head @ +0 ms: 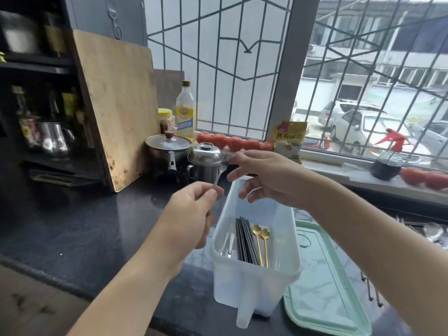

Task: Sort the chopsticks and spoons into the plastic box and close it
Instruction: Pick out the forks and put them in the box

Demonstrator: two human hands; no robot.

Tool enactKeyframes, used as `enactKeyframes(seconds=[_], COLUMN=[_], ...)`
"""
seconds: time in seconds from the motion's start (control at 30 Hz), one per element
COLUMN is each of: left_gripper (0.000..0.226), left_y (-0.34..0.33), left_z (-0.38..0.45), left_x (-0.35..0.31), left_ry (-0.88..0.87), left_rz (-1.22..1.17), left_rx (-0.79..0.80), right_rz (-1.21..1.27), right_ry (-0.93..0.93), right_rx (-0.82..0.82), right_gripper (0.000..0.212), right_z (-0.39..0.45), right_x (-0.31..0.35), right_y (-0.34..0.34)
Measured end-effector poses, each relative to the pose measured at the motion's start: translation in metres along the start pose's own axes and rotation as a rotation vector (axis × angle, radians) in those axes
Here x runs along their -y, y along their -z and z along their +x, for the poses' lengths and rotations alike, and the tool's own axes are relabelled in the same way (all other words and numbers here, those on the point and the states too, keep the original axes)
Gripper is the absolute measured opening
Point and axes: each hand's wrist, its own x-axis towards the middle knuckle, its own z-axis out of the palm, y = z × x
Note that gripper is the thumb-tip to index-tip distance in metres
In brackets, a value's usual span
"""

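A clear plastic box (pixel 254 282) stands open on the dark counter. Inside lie black chopsticks (pixel 246 241), two gold spoons (pixel 260 236) and a white-handled utensil (pixel 230 242). My left hand (pixel 191 212) pinches the handle of a silver spoon (pixel 219 174), which points up and away above the box's far left corner. My right hand (pixel 264 177) hovers over the far end of the box with its fingers spread; the fingertips are near the spoon's bowl, and contact is unclear because of blur. The pale green lid (pixel 324 287) lies flat to the right of the box.
Two steel pots (pixel 169 149) stand behind the box, with a wooden cutting board (pixel 118 105) leaning at left. Bottles, tomatoes (pixel 232 141) and a yellow packet (pixel 288 139) line the windowsill. More cutlery (pixel 431 231) lies at the right edge.
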Motion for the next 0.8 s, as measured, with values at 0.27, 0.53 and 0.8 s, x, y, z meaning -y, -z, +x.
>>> enactKeyframes(seconds=[0.27, 0.53, 0.8], left_gripper=[0.011, 0.017, 0.036], left_y=[0.014, 0.008, 0.009], left_z=[-0.006, 0.011, 0.0], left_x=[-0.015, -0.032, 0.002], left_ry=[-0.025, -0.016, -0.063], left_rz=[0.052, 0.116, 0.346], left_rx=[-0.019, 0.149, -0.063], right_rz=[-0.607, -0.594, -0.584], right_ry=[0.153, 0.008, -0.602], right_rx=[0.064, 0.074, 0.035], right_gripper=[0.013, 0.02, 0.029], right_z=[-0.027, -0.04, 0.001], right_x=[0.004, -0.008, -0.064], right_y=[0.003, -0.02, -0.033])
